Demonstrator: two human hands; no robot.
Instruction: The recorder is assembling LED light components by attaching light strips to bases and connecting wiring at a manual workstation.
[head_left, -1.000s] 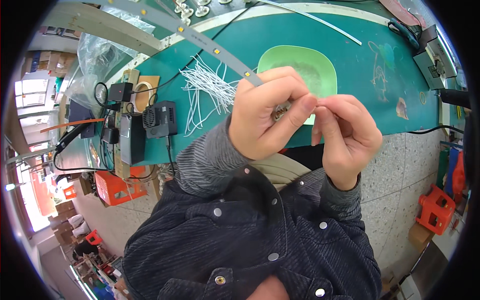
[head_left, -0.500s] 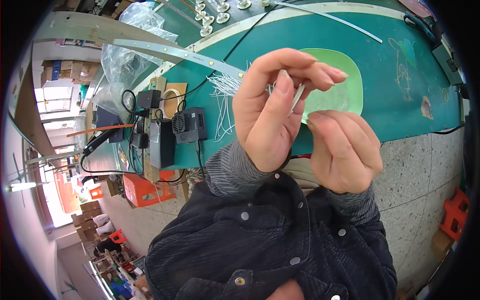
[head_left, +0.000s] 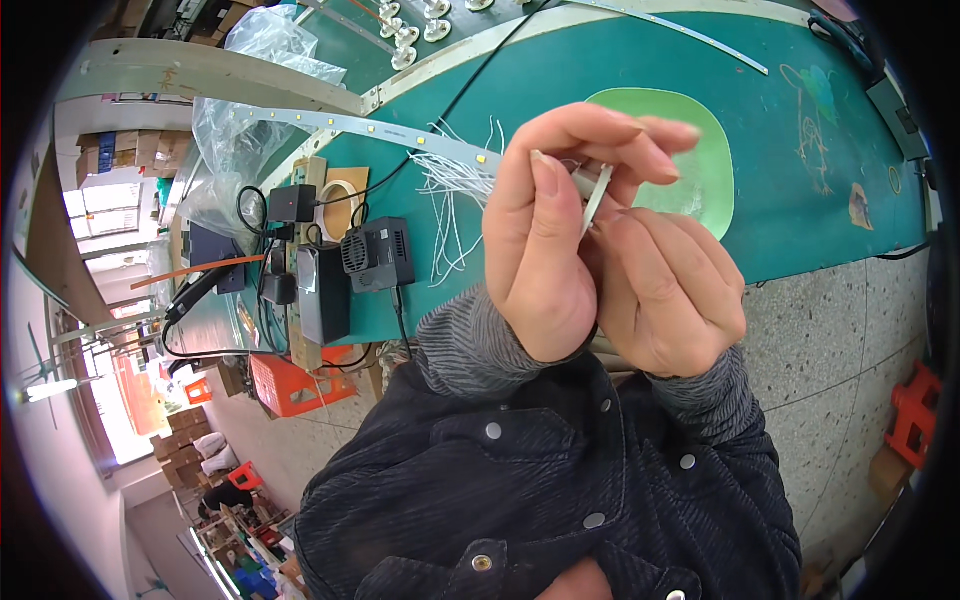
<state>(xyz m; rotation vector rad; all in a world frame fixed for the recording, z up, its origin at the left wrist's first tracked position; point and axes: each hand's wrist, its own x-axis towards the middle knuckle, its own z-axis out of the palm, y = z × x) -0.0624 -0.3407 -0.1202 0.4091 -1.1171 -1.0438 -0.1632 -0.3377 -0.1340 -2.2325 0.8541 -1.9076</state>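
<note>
My left hand (head_left: pixel 545 240) is raised over the bench with its fingers curled round a white LED strip (head_left: pixel 371 129). The strip runs out to the left with small yellow chips along it. A thin pale edge (head_left: pixel 598 200) shows between the thumb and fingers. Just below, my right hand (head_left: pixel 670 295) has its fingertips pinched together at the lower end of that edge; what they hold is hidden. Behind the hands lies a light green tray (head_left: pixel 715 185). A bundle of thin white wires (head_left: pixel 450 215) spreads on the bench beside my left hand.
On the left stand a black power adapter (head_left: pixel 378 252), a black box (head_left: pixel 322 295), a tape roll (head_left: pixel 342 205) and cables. Clear plastic bags (head_left: pixel 240 140) hang behind. Another LED strip (head_left: pixel 680 32) lies at the far side of the green bench (head_left: pixel 780 235). An orange crate (head_left: pixel 295 380) sits below.
My right hand has moved up and left, so its pinched fingertips now meet the pale edge at my left hand. The LED strip's far left end has dipped a little.
</note>
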